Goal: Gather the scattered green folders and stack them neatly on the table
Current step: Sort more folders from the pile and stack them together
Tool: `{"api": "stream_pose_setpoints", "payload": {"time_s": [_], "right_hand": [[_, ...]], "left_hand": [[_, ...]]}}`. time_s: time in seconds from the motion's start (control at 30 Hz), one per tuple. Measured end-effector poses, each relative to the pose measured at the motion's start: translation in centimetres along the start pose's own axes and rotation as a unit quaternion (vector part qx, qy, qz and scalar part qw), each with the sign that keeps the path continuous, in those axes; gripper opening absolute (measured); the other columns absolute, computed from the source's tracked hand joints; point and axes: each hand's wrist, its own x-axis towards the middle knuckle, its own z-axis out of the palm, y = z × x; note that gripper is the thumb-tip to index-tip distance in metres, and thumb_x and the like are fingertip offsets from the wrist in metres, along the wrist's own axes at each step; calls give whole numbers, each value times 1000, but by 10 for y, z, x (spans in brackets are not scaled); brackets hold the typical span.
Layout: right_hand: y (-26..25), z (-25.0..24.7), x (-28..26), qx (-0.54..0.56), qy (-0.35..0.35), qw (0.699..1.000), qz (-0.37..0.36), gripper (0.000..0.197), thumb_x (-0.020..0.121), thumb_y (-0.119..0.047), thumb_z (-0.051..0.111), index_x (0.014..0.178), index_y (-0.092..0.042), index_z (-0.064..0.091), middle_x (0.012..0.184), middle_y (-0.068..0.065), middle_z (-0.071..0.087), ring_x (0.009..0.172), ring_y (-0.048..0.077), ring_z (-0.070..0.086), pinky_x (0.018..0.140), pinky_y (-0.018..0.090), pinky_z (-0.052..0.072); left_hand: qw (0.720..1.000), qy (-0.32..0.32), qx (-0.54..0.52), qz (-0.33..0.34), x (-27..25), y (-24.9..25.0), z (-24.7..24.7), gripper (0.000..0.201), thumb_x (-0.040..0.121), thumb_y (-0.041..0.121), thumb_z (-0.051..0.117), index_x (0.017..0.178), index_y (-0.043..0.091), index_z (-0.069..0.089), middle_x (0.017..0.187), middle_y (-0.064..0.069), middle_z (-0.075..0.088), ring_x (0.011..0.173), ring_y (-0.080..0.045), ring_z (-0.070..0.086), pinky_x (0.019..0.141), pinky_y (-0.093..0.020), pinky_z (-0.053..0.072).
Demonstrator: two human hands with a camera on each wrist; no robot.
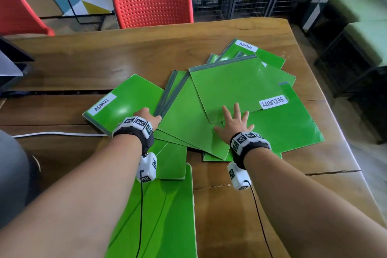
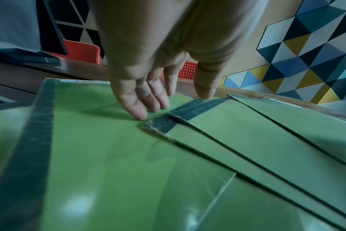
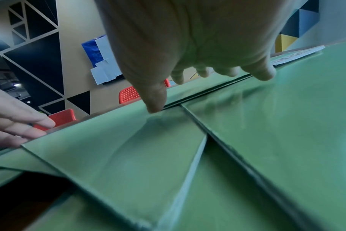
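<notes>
Both hands, left hand (image 1: 146,115) and right hand (image 1: 234,120), lie flat, fingers spread on the green folders (image 1: 236,88), which are fanned messily toward the table's (image 1: 125,52) right edge, so stacking's barely begun.

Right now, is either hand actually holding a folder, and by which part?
Neither. The left hand and right hand lie open, fingers straight, over the green folders, gripping nothing.

Bright head view; wrist views dim, blurred.
</notes>
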Motion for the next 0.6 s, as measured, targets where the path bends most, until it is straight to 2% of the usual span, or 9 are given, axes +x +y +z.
{"api": "stream_pose_setpoints", "payload": {"time_s": [0.2, 0.23, 0.3, 0.33, 0.37, 0.43, 0.47, 0.53, 0.6], "right_hand": [[0, 10, 6, -42, -46, 997, -38, 65, 91, -63, 34, 147, -50, 3, 160, -14, -15, 146, 37, -14, 104, 77, 3], [1, 12, 2, -52, -48, 996, -51, 64, 91, -63, 32, 147, -50, 4, 160, -14, -14, 146, 37, -14, 104, 77, 3], [5, 15, -9, -62, -53, 993, -82, 60, 92, -61, 31, 148, -48, 9, 160, -14, -12, 146, 36, -14, 104, 77, 3], [8, 16, -16, -65, -54, 992, -98, 58, 93, -60, 32, 147, -47, 14, 160, -15, -9, 146, 35, -14, 103, 78, 3], [10, 17, -23, -67, -53, 990, -116, 56, 93, -58, 33, 146, -45, 20, 160, -15, -4, 147, 33, -12, 103, 78, 4], [17, 19, -40, -64, -48, 986, -148, 48, 94, -53, 36, 140, -39, 36, 160, -14, 8, 148, 29, -7, 104, 78, 7], [21, 19, -49, -61, -45, 984, -160, 44, 95, -51, 38, 135, -35, 43, 158, -13, 15, 149, 26, -4, 104, 77, 7], [26, 19, -66, -45, -36, 983, -177, 37, 95, -46, 40, 124, -28, 53, 152, -12, 28, 148, 17, 9, 106, 76, 9], [30, 21, -81, -35, -27, 980, -194, 30, 94, -43, 42, 113, -26, 59, 142, -12, 37, 140, 10, 27, 106, 75, 13]], "left_hand": [[998, -54, 27, 2, 1, 12, 5, 72, 92, 46, 54, 147, 4, 33, 150, -15, 39, 134, -33, 43, 107, -41, 38], [998, -58, 21, 3, 3, 11, 6, 67, 94, 48, 49, 143, 4, 39, 146, -17, 43, 130, -32, 47, 103, -40, 40], [998, -58, -18, 7, 1, 11, 6, 58, 99, 50, 29, 121, 3, 55, 121, -24, 56, 103, -31, 56, 85, -34, 43], [998, -55, -41, 0, -1, 10, 5, 63, 100, 51, 20, 115, 2, 57, 110, -23, 57, 94, -29, 53, 81, -31, 41], [996, -55, -75, -15, -1, 7, 6, 69, 99, 54, 15, 114, 1, 57, 107, -22, 57, 94, -28, 53, 85, -30, 42], [976, -71, -192, -75, -2, -3, 7, 86, 89, 70, 14, 126, 3, 54, 126, -21, 56, 115, -32, 54, 105, -40, 40], [959, -84, -253, -96, -5, -8, 8, 93, 83, 77, 15, 134, 8, 50, 139, -20, 50, 125, -35, 49, 110, -48, 35], [931, -111, -329, -113, -17, -17, 8, 99, 75, 85, 17, 141, 16, 45, 150, -16, 39, 134, -36, 41, 111, -56, 31], [933, -143, -314, -105, -35, -22, 6, 106, 70, 90, 22, 148, 18, 33, 155, -14, 31, 139, -35, 35, 113, -54, 28]]}}
